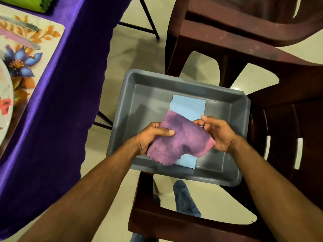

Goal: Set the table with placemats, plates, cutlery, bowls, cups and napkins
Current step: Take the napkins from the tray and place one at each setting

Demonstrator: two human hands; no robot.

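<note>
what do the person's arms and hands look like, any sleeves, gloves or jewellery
Both forearms are bare as far as the frame shows, with no sleeves in view. The left hand and right hand wear no gloves, and no rings, watch or bracelets are visible. Short fingernails, unpainted.

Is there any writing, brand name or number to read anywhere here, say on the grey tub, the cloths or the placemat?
None can be read.
Grey tub: plain, no label shows.
Pink cloth and blue cloth: no tag or print.
Placemat: flower pattern only, no words.
Brown chair: no marking shows.
</note>
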